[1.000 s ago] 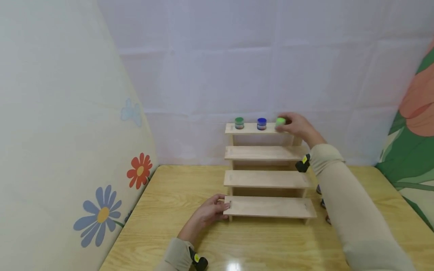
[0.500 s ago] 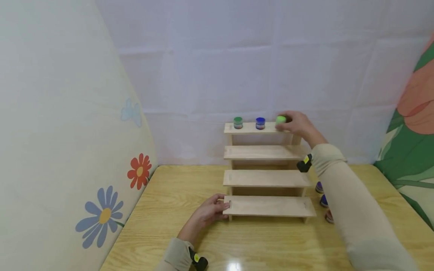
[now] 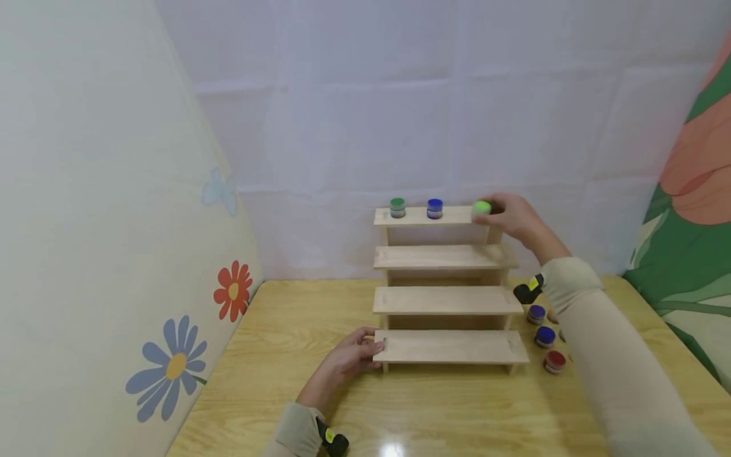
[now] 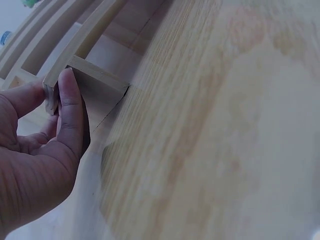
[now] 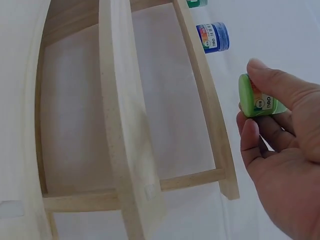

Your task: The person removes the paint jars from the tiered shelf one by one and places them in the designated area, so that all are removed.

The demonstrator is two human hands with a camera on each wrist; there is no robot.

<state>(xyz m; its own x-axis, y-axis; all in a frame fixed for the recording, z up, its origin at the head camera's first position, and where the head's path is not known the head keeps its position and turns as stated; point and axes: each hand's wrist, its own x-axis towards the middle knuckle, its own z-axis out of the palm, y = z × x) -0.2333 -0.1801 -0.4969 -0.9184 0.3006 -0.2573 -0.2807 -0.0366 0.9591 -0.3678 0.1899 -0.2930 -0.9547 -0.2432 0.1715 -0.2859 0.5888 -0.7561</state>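
Observation:
A four-step... wooden display rack (image 3: 451, 348) stands on the table with its steps rising toward the back. My left hand (image 3: 349, 357) pinches the left end of its lowest board, thumb above and fingers underneath, as the left wrist view shows. Between the thumb and fingers of my right hand (image 3: 516, 219) is a small light green paint jar (image 5: 257, 97), at the right end of the top board. A gap shows between this jar and the board in the right wrist view. A green jar (image 3: 397, 207) and a blue jar (image 3: 434, 208) stand on the top board further left.
Right of the rack, a purple-lidded jar (image 3: 535, 314), a blue jar (image 3: 545, 336) and a red jar (image 3: 554, 362) stand on the wooden table (image 3: 285, 317). More jars are partly hidden by the right sleeve (image 3: 622, 355). A white cloth (image 3: 342, 139) hangs behind.
My right hand has moved slightly right along the top board with the light green jar. Its sleeve has shifted right too, uncovering more of the table jars. The left hand keeps its place.

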